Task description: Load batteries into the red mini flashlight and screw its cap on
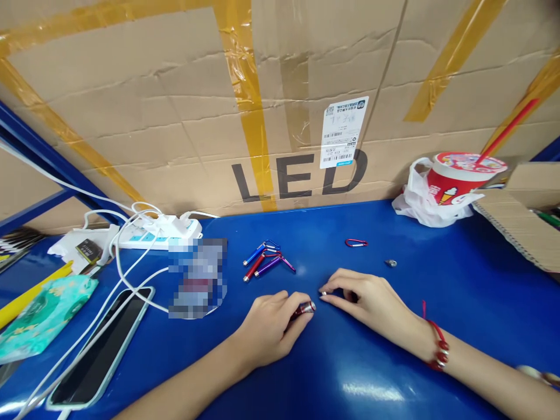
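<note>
My left hand (269,326) is closed around a small red flashlight (305,309), whose silver end points toward my right hand. Thumb and finger of my right hand (374,297) pinch a tiny silver piece (324,293), a short gap away from that end. Beyond my hands lie three slim keychain flashlights with carabiners: a blue one (254,255), a red one (254,268) and a purple one (268,266). A loose red carabiner (356,243) rests farther back on the blue table (332,379). Right of it lies a small silver metal part (391,263).
At left are a phone (100,350), white cables, a power strip (149,236), a green tissue pack (48,312) and a blurred-out object (199,280). A red-and-white cup (464,181) in a plastic bag stands back right, beside an open carton (520,216). A large cardboard box (184,116) walls the back.
</note>
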The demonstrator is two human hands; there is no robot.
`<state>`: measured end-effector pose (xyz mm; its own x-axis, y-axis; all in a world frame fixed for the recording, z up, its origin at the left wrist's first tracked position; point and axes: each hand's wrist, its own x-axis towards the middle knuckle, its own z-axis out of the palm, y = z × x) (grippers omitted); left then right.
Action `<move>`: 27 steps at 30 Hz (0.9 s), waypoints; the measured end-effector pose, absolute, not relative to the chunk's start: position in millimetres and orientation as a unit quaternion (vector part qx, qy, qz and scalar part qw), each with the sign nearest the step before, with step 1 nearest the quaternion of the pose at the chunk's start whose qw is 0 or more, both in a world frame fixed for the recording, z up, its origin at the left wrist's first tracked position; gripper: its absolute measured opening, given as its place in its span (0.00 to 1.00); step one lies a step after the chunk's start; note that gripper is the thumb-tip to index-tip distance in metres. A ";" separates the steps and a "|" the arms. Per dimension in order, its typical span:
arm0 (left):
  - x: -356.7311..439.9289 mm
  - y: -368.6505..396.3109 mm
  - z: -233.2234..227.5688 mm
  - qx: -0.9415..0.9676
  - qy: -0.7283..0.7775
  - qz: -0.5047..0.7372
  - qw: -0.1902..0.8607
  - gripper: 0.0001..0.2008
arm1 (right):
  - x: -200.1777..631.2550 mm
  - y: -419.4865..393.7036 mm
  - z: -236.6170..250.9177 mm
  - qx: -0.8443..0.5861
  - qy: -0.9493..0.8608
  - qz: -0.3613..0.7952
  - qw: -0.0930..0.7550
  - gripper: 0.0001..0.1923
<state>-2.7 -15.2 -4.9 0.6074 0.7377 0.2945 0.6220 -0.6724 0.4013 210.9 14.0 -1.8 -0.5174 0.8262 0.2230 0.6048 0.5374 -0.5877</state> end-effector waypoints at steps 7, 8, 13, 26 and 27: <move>-2.8 -12.2 -7.8 0.891 0.375 0.222 0.128 0.12 | 197.4 -3.0 6.1 -0.338 -0.803 0.260 0.418 0.08; -2.8 -12.0 -8.0 0.890 0.375 0.224 0.130 0.11 | 196.4 -4.9 6.5 -0.327 -0.806 0.260 0.419 0.08; -2.7 -11.5 -7.7 0.891 0.367 0.230 0.132 0.11 | 195.6 -5.5 4.3 -0.324 -0.807 0.269 0.414 0.08; 0.1 -10.8 -4.1 0.898 0.353 0.235 0.120 0.11 | 202.2 -4.1 -1.6 -0.343 -0.826 0.275 0.353 0.09; 0.0 -11.1 -3.9 0.896 0.355 0.236 0.124 0.10 | 202.8 -4.1 -1.4 -0.345 -0.829 0.269 0.349 0.08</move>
